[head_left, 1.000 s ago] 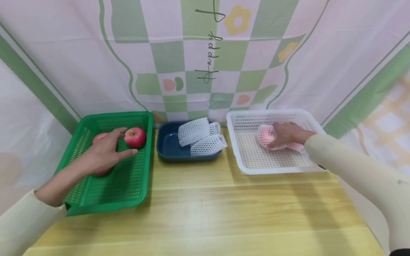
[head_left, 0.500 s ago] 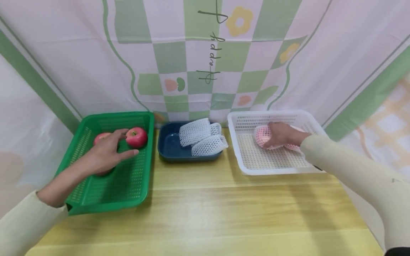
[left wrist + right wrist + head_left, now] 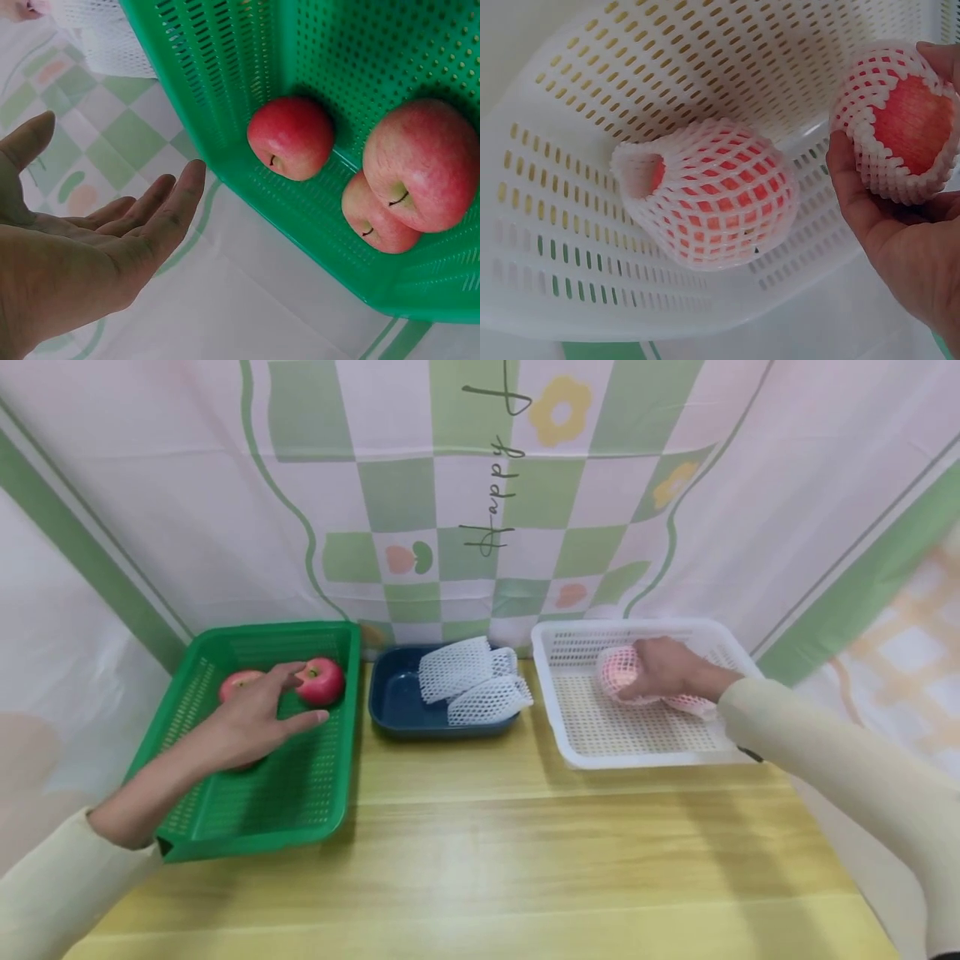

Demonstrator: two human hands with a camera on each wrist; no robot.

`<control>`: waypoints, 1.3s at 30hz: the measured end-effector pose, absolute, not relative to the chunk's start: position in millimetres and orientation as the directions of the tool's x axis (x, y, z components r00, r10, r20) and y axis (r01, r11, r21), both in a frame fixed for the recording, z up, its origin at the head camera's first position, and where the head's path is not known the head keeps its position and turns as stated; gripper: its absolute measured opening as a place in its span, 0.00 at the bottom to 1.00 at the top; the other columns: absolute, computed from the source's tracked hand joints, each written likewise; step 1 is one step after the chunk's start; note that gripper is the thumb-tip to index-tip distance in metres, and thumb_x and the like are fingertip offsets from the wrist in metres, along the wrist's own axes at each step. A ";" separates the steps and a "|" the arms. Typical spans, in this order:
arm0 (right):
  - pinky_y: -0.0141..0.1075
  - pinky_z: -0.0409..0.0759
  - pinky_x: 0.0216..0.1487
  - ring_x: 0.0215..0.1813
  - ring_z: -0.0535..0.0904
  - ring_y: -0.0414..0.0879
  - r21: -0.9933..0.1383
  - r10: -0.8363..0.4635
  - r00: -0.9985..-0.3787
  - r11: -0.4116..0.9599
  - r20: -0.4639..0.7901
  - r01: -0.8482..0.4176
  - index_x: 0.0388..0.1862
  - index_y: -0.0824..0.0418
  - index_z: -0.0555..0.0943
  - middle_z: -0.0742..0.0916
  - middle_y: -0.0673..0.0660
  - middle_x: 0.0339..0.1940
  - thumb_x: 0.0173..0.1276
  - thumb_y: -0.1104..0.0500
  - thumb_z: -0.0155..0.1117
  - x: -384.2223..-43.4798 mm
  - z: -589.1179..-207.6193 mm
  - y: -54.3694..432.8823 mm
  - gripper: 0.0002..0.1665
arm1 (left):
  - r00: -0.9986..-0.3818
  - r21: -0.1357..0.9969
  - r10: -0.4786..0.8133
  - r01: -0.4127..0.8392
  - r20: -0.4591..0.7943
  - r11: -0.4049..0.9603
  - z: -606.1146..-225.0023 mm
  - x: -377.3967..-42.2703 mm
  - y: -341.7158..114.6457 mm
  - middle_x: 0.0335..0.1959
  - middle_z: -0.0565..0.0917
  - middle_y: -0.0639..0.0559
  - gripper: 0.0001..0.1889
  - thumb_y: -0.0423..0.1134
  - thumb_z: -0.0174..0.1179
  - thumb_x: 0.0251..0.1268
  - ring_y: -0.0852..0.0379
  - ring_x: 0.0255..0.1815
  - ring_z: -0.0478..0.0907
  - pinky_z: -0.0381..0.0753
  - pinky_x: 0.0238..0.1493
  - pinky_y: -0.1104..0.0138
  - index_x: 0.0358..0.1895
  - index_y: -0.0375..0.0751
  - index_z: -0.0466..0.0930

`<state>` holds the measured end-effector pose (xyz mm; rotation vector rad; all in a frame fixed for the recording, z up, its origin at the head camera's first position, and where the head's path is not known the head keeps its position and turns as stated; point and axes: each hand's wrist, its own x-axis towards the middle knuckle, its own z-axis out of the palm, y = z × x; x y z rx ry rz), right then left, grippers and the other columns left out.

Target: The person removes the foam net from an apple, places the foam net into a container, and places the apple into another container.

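Right hand (image 3: 663, 668), frame right, is gripping a netted apple (image 3: 915, 124); gentle lowering should be sparing its net (image 3: 891, 174); left hand (image 3: 247, 718), frame left, is hovering wide

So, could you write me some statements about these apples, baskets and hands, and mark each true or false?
1. The left-hand grip is curled round an apple. False: the left-hand grip is open and holds nothing.
2. Three bare apples lie in the green basket. True.
3. The right-hand grip holds a netted apple. True.
4. The blue tray is full of apples. False: the blue tray holds white foam nets.
5. The white basket is left of the blue tray in the head view. False: the white basket is to its right.
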<state>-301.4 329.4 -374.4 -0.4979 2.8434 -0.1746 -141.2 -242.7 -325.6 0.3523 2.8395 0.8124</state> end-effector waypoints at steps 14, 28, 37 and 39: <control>0.57 0.86 0.43 0.39 0.83 0.58 -0.213 -0.392 -0.917 0.904 -0.068 -0.371 0.65 0.79 0.72 0.86 0.70 0.43 0.51 0.42 0.86 -274.4 -345.8 308.3 0.56 | -0.953 0.615 0.301 0.214 -0.040 0.759 -326.1 -131.4 -214.2 0.57 0.83 0.30 0.41 0.48 0.66 0.76 0.42 0.49 0.85 0.86 0.45 0.53 0.79 0.28 0.58; 0.48 0.84 0.39 0.38 0.81 0.52 -0.253 -0.427 -0.903 0.869 0.050 -0.426 0.60 0.70 0.78 0.87 0.60 0.41 0.49 0.48 0.87 -230.3 -315.0 278.5 0.45 | -0.941 0.658 0.336 0.232 -0.035 0.716 -324.2 -118.5 -190.2 0.73 0.76 0.33 0.39 0.47 0.66 0.76 0.35 0.73 0.74 0.83 0.62 0.43 0.82 0.35 0.59; 0.42 0.86 0.38 0.38 0.82 0.49 -0.284 -0.504 -0.859 0.814 0.086 -0.506 0.62 0.68 0.77 0.86 0.58 0.42 0.45 0.51 0.86 -200.9 -303.6 246.1 0.47 | -0.929 0.658 0.369 0.268 -0.017 0.703 -329.1 -109.1 -179.8 0.73 0.77 0.38 0.38 0.50 0.65 0.77 0.38 0.72 0.76 0.86 0.59 0.45 0.81 0.38 0.62; 0.43 0.87 0.40 0.40 0.83 0.50 -0.283 -0.516 -0.852 0.807 0.090 -0.519 0.63 0.68 0.77 0.87 0.58 0.43 0.44 0.50 0.87 -194.5 -303.5 240.1 0.49 | -0.927 0.658 0.375 0.277 -0.008 0.700 -331.1 -107.4 -177.9 0.72 0.78 0.39 0.37 0.50 0.65 0.77 0.38 0.71 0.77 0.86 0.59 0.46 0.81 0.38 0.63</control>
